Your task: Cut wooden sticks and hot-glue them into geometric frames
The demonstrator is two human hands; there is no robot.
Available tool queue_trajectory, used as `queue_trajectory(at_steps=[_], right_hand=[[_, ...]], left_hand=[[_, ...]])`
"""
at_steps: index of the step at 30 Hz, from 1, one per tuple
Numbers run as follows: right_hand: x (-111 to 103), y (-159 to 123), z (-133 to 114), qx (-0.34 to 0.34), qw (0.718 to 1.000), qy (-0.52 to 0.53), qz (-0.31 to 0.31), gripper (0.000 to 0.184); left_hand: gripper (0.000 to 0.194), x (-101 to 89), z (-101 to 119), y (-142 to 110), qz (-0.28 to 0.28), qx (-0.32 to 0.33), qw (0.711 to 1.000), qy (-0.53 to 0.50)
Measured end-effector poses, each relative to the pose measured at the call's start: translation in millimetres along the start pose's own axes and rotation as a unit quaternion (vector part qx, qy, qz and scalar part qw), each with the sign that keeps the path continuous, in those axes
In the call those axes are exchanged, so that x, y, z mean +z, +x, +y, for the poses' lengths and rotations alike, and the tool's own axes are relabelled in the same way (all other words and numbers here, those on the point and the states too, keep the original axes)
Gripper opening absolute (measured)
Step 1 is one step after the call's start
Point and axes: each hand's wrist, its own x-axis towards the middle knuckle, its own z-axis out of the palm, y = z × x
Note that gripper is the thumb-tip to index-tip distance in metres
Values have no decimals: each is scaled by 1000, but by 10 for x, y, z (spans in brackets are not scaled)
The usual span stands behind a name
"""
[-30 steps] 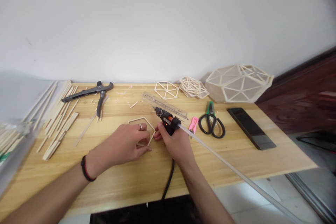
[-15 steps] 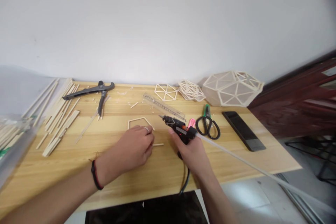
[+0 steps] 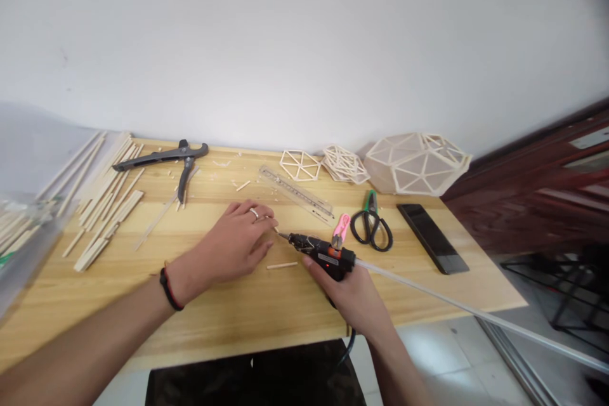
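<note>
My right hand point(image 3: 356, 295) is wrapped round the grip of a black hot glue gun point(image 3: 323, 252), with a long clear glue stick point(image 3: 428, 292) running out of its back. The nozzle points left, at the tip of a thin wooden stick point(image 3: 276, 229) that shows past the fingers of my left hand point(image 3: 242, 238). That hand is curled low over the table and covers the rest of the wooden stick frame. A loose short wooden stick point(image 3: 282, 265) lies just below, between the two hands.
Wooden sticks point(image 3: 109, 203) and a dark cutter point(image 3: 181, 158) lie at left. Behind are a clear ruler point(image 3: 297, 193), a hexagon frame point(image 3: 300, 165), stacked frames point(image 3: 345, 165) and a faceted lampshade-like form point(image 3: 419, 165). Pink snips point(image 3: 340, 228), scissors point(image 3: 371, 228) and a phone point(image 3: 432, 238) sit right.
My left hand has moved up and left over the stick frame, now hidden beneath it. The glue gun has come down, its nozzle now close to the left fingertips.
</note>
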Motion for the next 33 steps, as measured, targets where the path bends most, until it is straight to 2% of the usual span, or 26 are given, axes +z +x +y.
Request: queue_trajectory(at_steps=[8, 21, 33], right_hand=[[43, -10, 25, 3, 1000, -11, 15, 33], [86, -1, 52, -2, 999, -12, 35, 30], [78, 13, 0, -4, 1000, -6, 28, 28]], left_hand=[[25, 19, 8, -11, -24, 14, 1000, -1], [24, 11, 11, 1, -26, 11, 1000, -11], [24, 10, 7, 1, -28, 9, 999, -13]])
